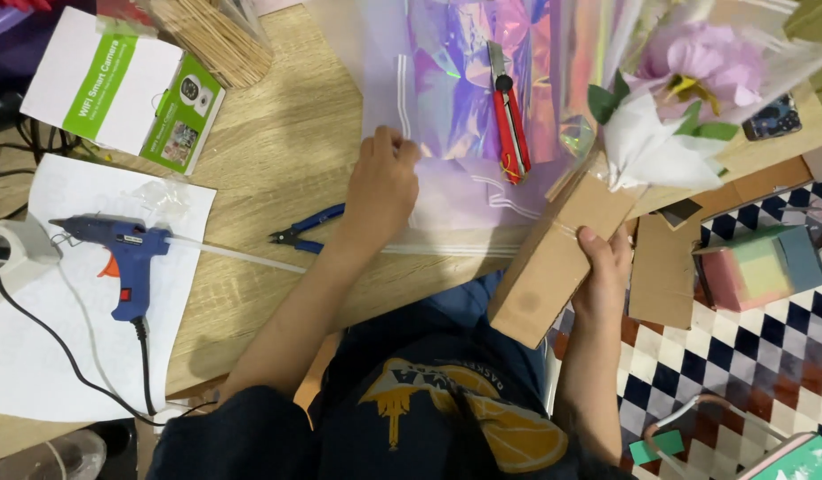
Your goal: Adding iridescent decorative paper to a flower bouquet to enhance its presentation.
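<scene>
My left hand [381, 187] rests on a clear wrapping sheet with white stripes [464, 200], fingers curled at its edge on the wooden table [277, 151]. My right hand [604, 276] grips a brown cardboard box [557, 262] that holds a bouquet with a pink flower [695, 62] and white paper wrap [646, 147]. Iridescent film [464, 80] lies under the clear sheet, with a red box cutter [510, 120] on top. Blue-handled pliers [306, 231] lie just left of my left wrist.
A blue glue gun [117, 249] lies on white paper [37, 356] at the left, its black cord trailing down. A white and green carton [122, 84] and a bundle of wooden sticks [211, 36] sit at the back. Cardboard scraps [664, 271] and a pastel block [762, 267] lie on the checkered floor.
</scene>
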